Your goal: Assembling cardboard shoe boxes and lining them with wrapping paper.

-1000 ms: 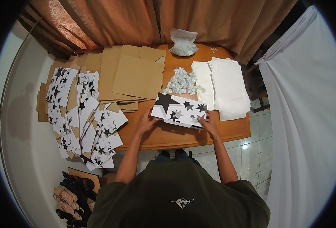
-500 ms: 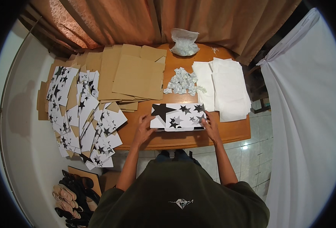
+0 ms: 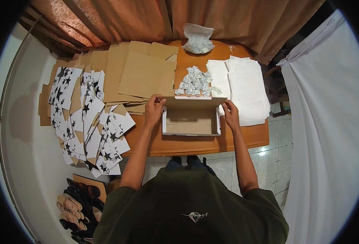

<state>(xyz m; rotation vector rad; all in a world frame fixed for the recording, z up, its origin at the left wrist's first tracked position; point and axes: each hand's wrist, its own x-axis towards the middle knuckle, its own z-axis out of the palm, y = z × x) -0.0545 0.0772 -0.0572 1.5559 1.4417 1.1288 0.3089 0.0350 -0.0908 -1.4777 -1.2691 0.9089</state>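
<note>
A small cardboard box [image 3: 191,123] stands near the table's front edge, with its bare brown inside showing. Its hinged lid [image 3: 194,101] is tipped up at the far side, brown face toward me. My left hand [image 3: 154,110] is closed on the lid's left corner, thumb and fingers pinching the edge. At the opposite corner my right hand [image 3: 230,114] grips the lid the same way. Just beyond the lid lies a heap of small white packets [image 3: 194,82]. The lid hides its own printed outer face and the heap's near edge.
Flat brown cardboard sheets [image 3: 145,77] lie at the back left, beside star-printed flat box blanks [image 3: 91,118]. White paper sheets [image 3: 248,90] are stacked on the right. A clear bag of packets [image 3: 198,39] sits at the back; shoes [image 3: 72,207] are at lower left.
The star-printed lid was down over the box and now stands raised, showing the inside. Both hands moved from the box's sides up to the lid's corners. The view has shifted slightly.
</note>
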